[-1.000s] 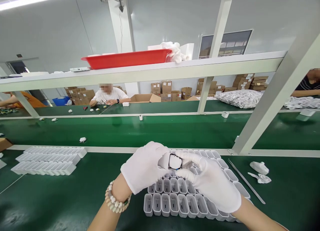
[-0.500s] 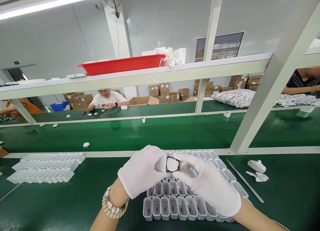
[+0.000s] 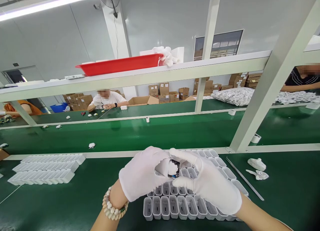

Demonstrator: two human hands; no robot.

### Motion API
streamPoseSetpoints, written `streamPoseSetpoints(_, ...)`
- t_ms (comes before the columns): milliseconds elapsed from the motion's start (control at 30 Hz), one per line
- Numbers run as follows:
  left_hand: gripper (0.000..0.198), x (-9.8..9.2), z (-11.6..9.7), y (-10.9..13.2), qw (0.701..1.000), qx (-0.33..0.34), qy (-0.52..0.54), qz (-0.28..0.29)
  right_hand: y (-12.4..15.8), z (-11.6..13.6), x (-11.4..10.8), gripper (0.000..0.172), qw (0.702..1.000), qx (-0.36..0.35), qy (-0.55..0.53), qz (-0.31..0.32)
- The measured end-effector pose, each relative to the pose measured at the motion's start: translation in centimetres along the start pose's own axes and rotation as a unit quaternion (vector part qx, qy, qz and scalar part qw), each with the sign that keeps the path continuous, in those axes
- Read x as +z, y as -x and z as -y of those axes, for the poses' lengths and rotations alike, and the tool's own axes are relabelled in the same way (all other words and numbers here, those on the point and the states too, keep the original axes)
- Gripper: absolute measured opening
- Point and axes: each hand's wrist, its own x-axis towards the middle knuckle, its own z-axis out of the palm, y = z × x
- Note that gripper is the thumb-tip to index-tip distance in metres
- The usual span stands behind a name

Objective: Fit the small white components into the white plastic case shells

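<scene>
Both my hands wear white gloves and meet above a tray of small white plastic shells (image 3: 175, 206). My left hand (image 3: 141, 174) is closed around a small white part with a dark component (image 3: 173, 167), gripping it from the left. My right hand (image 3: 207, 184) pinches the same part from the right with thumb and forefinger. A bead bracelet (image 3: 113, 206) sits on my left wrist. Part of the tray lies hidden under my hands.
Stacked empty white trays (image 3: 45, 167) lie at the left. Metal tweezers (image 3: 243, 178) and white scraps (image 3: 257, 164) lie at the right. Beyond a white rail runs a green conveyor belt (image 3: 150, 134) carrying small white pieces (image 3: 91, 145). A slanted frame post (image 3: 265, 91) stands right. Other people sit across.
My hands have stayed together on the part and dropped slightly toward the tray. The small white pieces on the belt have drifted to the right.
</scene>
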Motion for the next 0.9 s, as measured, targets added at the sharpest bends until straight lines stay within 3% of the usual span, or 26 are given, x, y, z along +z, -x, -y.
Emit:
streamPoseSetpoints(100,0.04,0.1,-0.3,0.3,0.999,0.025,0.029,-0.025,-0.3,-0.6,-0.3,0.084,0.994,0.039,-0.093,0.045)
streamPoseSetpoints(167,0.041,0.2,-0.7,0.4,0.996,0.043,0.064,-0.046,-0.6,-0.7,-0.6,0.097,0.98,0.037,-0.163,0.112)
streamPoseSetpoints(233,0.041,0.4,-1.2,0.5,0.991,0.061,0.109,-0.054,-1.0,-0.3,-0.9,0.102,0.957,0.006,-0.218,0.189)
streamPoseSetpoints(300,0.043,0.7,-1.5,0.4,0.985,0.069,0.145,-0.056,-1.4,0.3,-0.9,0.097,0.938,-0.031,-0.253,0.233)
streamPoseSetpoints(433,0.043,0.8,-1.7,0.3,0.984,0.063,0.157,-0.063,-1.4,0.9,-0.8,0.092,0.926,-0.051,-0.29,0.237)
streamPoseSetpoints(633,0.045,0.2,-1.5,0.3,0.984,0.079,0.147,-0.063,0.0,-0.2,-1.2,0.103,0.973,0.032,-0.159,0.161)
streamPoseSetpoints(700,0.049,0.2,-1.5,0.4,0.983,0.083,0.152,-0.054,0.0,-0.2,-1.2,0.106,0.964,0.024,-0.181,0.194)
streamPoseSetpoints(800,0.047,0.4,-1.5,0.5,0.983,0.087,0.161,-0.034,-0.6,0.2,-0.8,0.116,0.925,0.001,-0.267,0.269)
streamPoseSetpoints(900,0.04,0.6,-1.5,0.5,0.982,0.081,0.171,-0.027,-1.0,0.4,-0.2,0.115,0.918,0.017,-0.305,0.251)
